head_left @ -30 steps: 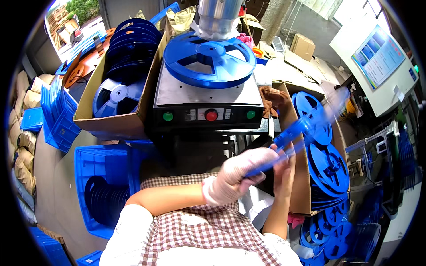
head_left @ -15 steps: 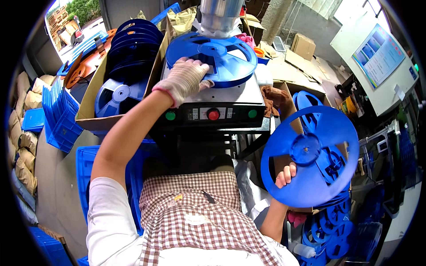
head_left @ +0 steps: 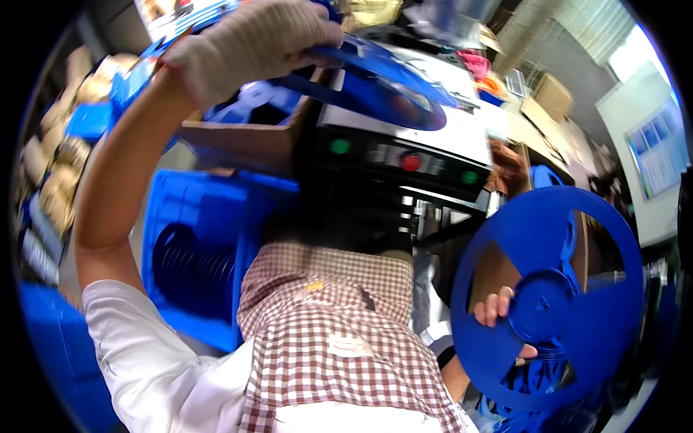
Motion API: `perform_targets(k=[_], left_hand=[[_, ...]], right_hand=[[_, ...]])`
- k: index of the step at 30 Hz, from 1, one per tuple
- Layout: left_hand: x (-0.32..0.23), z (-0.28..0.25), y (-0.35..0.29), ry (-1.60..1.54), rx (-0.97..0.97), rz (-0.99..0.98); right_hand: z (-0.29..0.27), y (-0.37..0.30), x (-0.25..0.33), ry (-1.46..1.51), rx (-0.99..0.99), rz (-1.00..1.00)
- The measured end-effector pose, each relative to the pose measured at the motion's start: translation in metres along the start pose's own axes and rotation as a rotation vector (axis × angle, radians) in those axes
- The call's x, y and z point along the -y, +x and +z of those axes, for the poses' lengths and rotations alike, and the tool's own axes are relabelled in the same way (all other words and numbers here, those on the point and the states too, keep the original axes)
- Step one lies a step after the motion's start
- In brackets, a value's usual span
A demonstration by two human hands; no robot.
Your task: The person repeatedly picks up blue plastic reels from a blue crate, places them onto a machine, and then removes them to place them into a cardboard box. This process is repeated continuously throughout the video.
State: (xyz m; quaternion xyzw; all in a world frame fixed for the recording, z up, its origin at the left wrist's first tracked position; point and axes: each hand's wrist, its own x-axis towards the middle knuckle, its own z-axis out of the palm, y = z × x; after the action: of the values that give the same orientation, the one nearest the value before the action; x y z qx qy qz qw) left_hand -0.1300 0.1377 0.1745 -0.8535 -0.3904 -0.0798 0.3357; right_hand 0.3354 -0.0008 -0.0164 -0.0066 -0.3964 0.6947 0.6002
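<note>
My left hand (head_left: 260, 47), in a striped knit glove, grips the edge of a blue plastic reel (head_left: 390, 90). The reel tilts above the white top of a machine (head_left: 404, 155), smeared by motion. At the right my bare right hand (head_left: 497, 307) holds a blue reel flange (head_left: 541, 307), a flat spoked disc with large cut-outs. Fingers show through one cut-out; the rest of that hand is behind the disc. On the machine's black front sit a red button (head_left: 410, 162) and two green ones.
Left of the machine stands a cardboard box (head_left: 242, 148) with blue reels. Below it a blue crate (head_left: 155, 216) holds a row of dark blue discs (head_left: 191, 270). Loose blue parts (head_left: 527, 379) lie behind the flange. Paper sacks (head_left: 61, 187) line the far left.
My left hand has lifted the blue reel off the machine and carried it up and leftward. The flange in my right hand has turned to face me more squarely. The whole view has shifted.
</note>
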Motion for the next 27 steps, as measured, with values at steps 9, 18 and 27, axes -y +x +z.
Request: perform_targets(k=[9, 18, 27], left_hand=[[-0.008, -0.099, -0.372, -0.944, 0.308, -1.013], [-0.145, -0.031, -0.487, -0.914, 0.393, -1.733], [-0.181, -0.041, -0.488, -1.000, 0.120, -1.802]], right_hand=[[-0.018, 0.063, -0.092, 0.036, 0.170, 0.226], [0.033, 0.116, -0.160, -0.054, 0.287, 0.439], [0.049, 0.145, -0.138, -0.136, 0.407, 0.594]])
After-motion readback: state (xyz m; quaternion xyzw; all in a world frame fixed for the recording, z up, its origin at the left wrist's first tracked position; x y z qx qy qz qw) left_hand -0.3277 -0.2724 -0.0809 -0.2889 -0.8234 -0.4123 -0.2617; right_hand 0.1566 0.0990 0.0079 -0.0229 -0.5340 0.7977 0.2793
